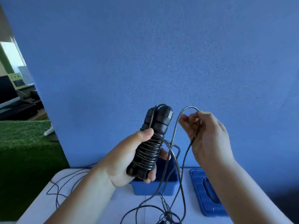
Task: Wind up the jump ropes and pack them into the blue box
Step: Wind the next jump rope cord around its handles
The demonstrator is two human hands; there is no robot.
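Sitting in left grip (127, 160): jump rope (161, 122)

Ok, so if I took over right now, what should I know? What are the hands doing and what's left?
Left hand: grips the two black handles, cord wound round them in many turns.
Right hand: pinches a loop of cord, held up beside the handles.
Blue box: open on the white table, below the left hand; its lid lies to its right.
Left to do: wind the loose cord on the table, put the bundle in the box. More cord lies on the table's left.
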